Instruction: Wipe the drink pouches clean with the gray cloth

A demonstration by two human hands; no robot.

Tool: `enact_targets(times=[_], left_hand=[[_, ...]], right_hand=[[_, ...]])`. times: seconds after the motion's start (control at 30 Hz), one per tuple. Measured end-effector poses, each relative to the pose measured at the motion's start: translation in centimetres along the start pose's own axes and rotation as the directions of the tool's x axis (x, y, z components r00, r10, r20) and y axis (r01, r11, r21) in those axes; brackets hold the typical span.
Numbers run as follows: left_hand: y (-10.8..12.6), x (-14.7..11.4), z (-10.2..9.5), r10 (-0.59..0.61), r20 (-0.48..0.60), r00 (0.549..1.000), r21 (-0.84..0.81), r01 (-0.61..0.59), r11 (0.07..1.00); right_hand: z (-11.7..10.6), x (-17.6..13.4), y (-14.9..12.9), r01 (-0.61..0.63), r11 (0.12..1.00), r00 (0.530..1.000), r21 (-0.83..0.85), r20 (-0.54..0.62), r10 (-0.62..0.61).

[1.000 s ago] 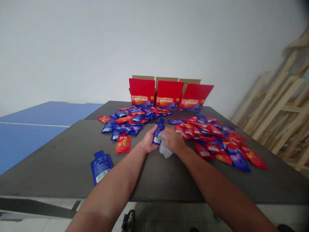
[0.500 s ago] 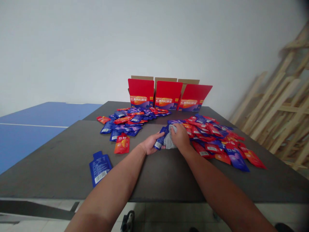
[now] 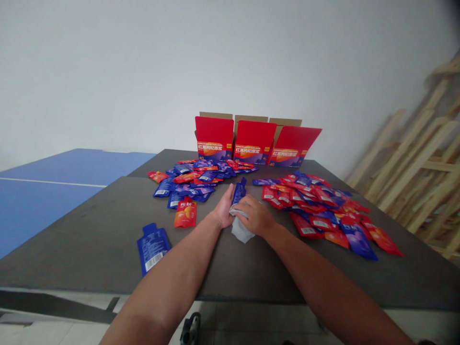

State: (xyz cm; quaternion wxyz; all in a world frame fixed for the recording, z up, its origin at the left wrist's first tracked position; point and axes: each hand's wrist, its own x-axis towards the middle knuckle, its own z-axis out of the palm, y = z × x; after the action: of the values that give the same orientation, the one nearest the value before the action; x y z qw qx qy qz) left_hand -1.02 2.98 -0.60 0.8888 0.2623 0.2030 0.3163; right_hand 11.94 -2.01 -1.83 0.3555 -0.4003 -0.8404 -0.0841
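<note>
In the middle of the head view, my left hand is closed around a blue pouch, its narrow spout end pointing up and away from me. My right hand grips a pale grey cloth and presses it against the lower part of that pouch; the pouch's lower end is hidden by the cloth and fingers. To the left lies a red-orange pouch, and nearer me a blue pouch lies flat, partly behind my left forearm.
A pile of red and blue pouches spreads over the right of the dark table; another pile lies left of centre. Three open red boxes stand at the back. A blue table adjoins on the left, and wooden frames lean at right.
The blue pouch has turned so its spout end points up and away. My right hand has moved left and nearer, bringing the cloth over the pouch's lower part. The view has shifted slightly.
</note>
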Motion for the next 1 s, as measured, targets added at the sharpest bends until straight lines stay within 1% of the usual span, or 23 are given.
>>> enact_targets(times=[0.1,0.17,0.2,0.27,0.33,0.4,0.47,0.63,0.73,0.77,0.8,0.83,0.87,0.9,0.93,1.0], left_hand=[[-0.5,0.1,0.1,-0.044,-0.013,0.999,0.049,0.045,0.998],[-0.9,0.2,0.3,-0.053,-0.020,0.998,0.086,0.055,0.995],[-1.2,0.2,0.4,-0.038,-0.018,0.999,0.108,0.040,0.993],[-1.5,0.4,0.6,0.009,-0.006,1.000,0.156,-0.008,0.988],[-1.8,0.4,0.7,0.040,0.009,0.999,0.205,-0.041,0.978],[-1.9,0.4,0.8,0.047,0.016,0.999,0.249,-0.050,0.967],[-1.9,0.3,0.7,0.044,0.025,0.999,0.283,-0.049,0.958],[-1.6,0.0,0.5,0.036,0.042,0.998,0.318,-0.048,0.947],[-1.1,-0.1,0.4,-0.014,0.050,0.999,0.264,0.000,0.965],[-0.9,-0.2,0.4,-0.033,0.062,0.998,0.225,0.019,0.974],[-0.6,-0.2,0.4,-0.043,0.072,0.996,0.178,0.030,0.984],[-0.4,-0.2,0.3,-0.044,0.080,0.996,0.128,0.033,0.991],[-0.2,-0.1,0.2,-0.034,0.081,0.996,0.082,0.027,0.996],[0.0,-0.1,0.1,-0.019,0.075,0.997,0.046,0.015,0.999],[0.2,0.0,0.0,-0.005,0.061,0.998,0.021,0.004,1.000],[0.3,0.2,-0.3,0.002,0.013,1.000,0.006,-0.003,1.000]], right_hand=[[-0.2,0.1,0.2,-0.085,0.996,0.993,-0.016,-0.078,0.084],[-0.3,0.2,0.8,-0.155,0.988,0.977,-0.007,-0.148,0.153],[-0.4,0.3,1.1,-0.191,0.982,0.964,0.005,-0.189,0.189],[-0.5,0.4,1.8,-0.265,0.964,0.924,0.034,-0.278,0.264],[-0.7,0.6,2.4,-0.341,0.938,0.870,0.065,-0.357,0.341],[-0.7,0.7,2.8,-0.404,0.910,0.816,0.098,-0.412,0.406],[-0.8,0.8,3.1,-0.444,0.887,0.776,0.131,-0.438,0.453],[-0.9,0.7,3.9,-0.515,0.834,0.710,0.197,-0.446,0.544],[-1.1,0.6,4.7,-0.581,0.776,0.646,0.247,-0.440,0.624],[-1.2,0.5,4.8,-0.593,0.762,0.629,0.261,-0.441,0.641],[-1.3,0.5,4.9,-0.592,0.760,0.624,0.267,-0.444,0.643],[-1.4,0.6,4.8,-0.576,0.774,0.636,0.263,-0.451,0.626],[-1.5,0.6,4.5,-0.541,0.804,0.668,0.245,-0.456,0.588],[-1.5,0.6,4.1,-0.486,0.846,0.718,0.217,-0.452,0.529],[-1.4,0.6,3.5,-0.410,0.894,0.785,0.183,-0.428,0.448],[-1.2,0.5,2.0,-0.209,0.970,0.920,0.123,-0.311,0.238]])
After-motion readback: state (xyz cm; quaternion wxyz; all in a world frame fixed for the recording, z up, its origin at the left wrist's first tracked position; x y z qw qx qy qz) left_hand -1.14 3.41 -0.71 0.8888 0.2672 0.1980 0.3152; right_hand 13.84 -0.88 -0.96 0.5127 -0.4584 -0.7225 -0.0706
